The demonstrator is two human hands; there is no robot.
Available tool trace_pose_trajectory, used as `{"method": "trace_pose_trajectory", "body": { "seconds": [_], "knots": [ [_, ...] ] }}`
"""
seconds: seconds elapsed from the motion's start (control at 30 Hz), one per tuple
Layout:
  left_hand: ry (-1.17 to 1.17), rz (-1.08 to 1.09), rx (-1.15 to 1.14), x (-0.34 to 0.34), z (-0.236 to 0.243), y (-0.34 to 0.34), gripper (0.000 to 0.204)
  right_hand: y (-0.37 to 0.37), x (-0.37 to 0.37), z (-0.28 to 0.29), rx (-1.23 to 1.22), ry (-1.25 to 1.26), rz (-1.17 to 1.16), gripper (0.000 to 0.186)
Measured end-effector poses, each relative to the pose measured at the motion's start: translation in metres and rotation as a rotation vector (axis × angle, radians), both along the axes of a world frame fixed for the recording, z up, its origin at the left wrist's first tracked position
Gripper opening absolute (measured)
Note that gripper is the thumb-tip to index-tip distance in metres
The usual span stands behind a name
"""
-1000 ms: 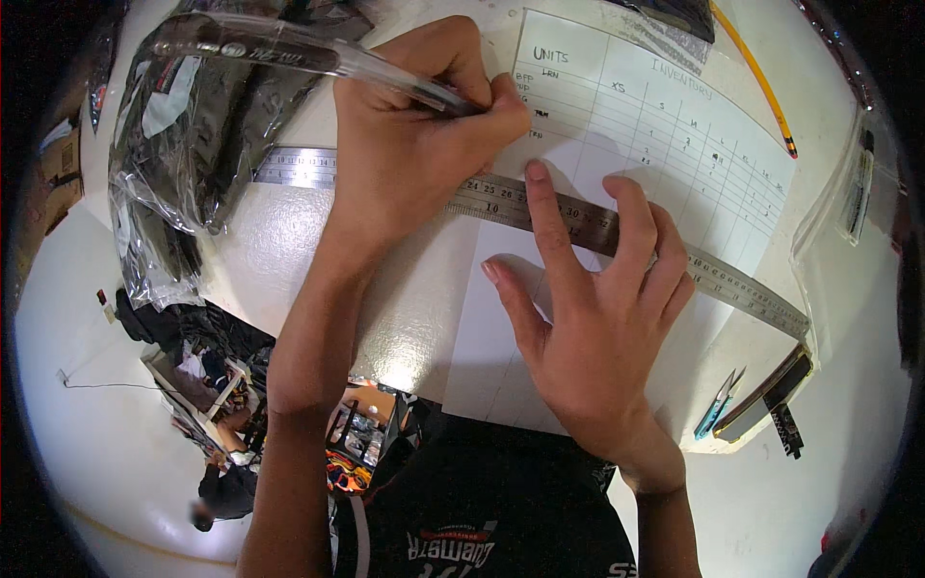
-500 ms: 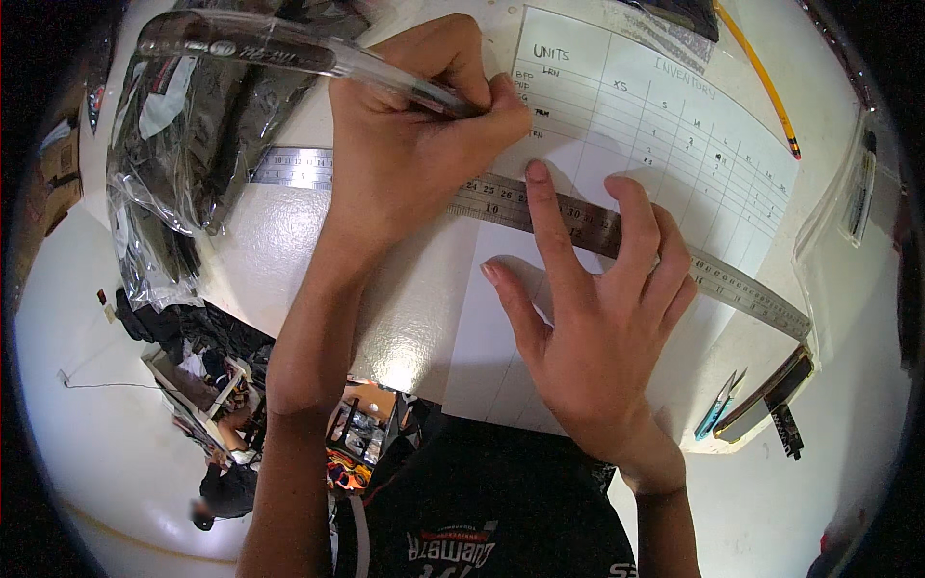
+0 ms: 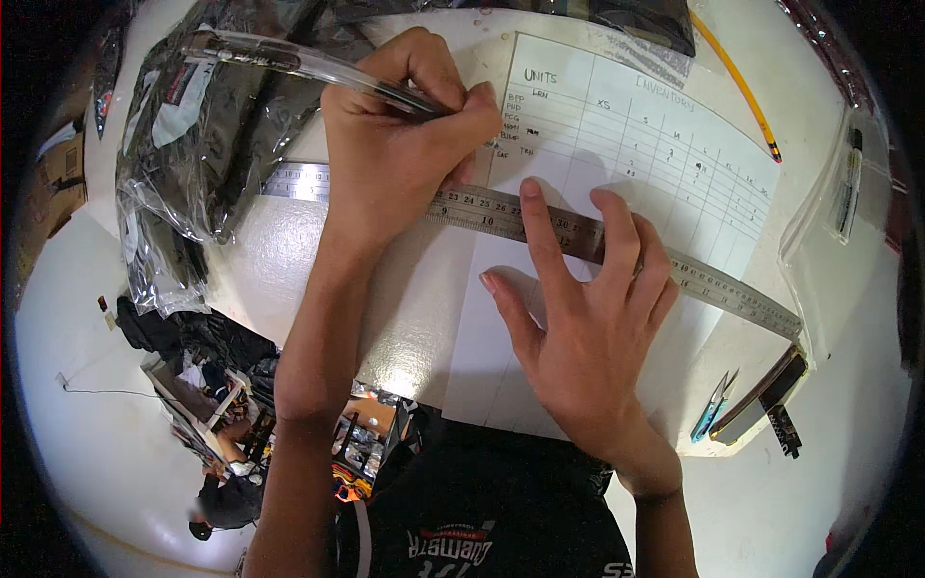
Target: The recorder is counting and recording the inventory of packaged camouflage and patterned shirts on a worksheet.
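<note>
Silver, the long steel ruler (image 3: 482,212) seemed steadied by the spread right hand (image 3: 593,318). The left hand (image 3: 395,164) pinched a clear plastic pen (image 3: 318,67).

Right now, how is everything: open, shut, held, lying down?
Pen: held, tip hidden
Left hand: closed around pen
Right hand: spread, touching ruler
Ruler: lying across paper
Paper: partly written on
Pencil: lying loose
Snips: blades apart
Bag: wrinkled

Sheet (image 3: 626,159): white, lined in columns, lying right.
Ruler (image 3: 489,214): metal, flat, slanting across sheet.
Pen (image 3: 318,69): clear-barrelled, tilted, far left.
</note>
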State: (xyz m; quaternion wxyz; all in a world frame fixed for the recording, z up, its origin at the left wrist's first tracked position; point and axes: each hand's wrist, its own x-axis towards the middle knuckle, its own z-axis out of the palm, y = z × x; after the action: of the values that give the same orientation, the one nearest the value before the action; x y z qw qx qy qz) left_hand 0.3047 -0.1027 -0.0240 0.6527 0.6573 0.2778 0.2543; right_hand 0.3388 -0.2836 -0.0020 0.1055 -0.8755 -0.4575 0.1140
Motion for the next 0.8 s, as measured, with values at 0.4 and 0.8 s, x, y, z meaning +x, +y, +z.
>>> {"method": "trace_pose_trajectory", "body": {
  "seconds": [0.4,0.8],
  "knots": [
    [0.027,-0.04,0.208,-0.008,-0.008,-0.002,0.035,0.0,-0.002,-0.001,0.038,0.062,-0.041,0.057],
    [0.011,-0.013,0.231,-0.007,-0.012,-0.002,0.035,0.0,-0.002,0.001,0.029,0.051,-0.026,0.055]
  ]
}}
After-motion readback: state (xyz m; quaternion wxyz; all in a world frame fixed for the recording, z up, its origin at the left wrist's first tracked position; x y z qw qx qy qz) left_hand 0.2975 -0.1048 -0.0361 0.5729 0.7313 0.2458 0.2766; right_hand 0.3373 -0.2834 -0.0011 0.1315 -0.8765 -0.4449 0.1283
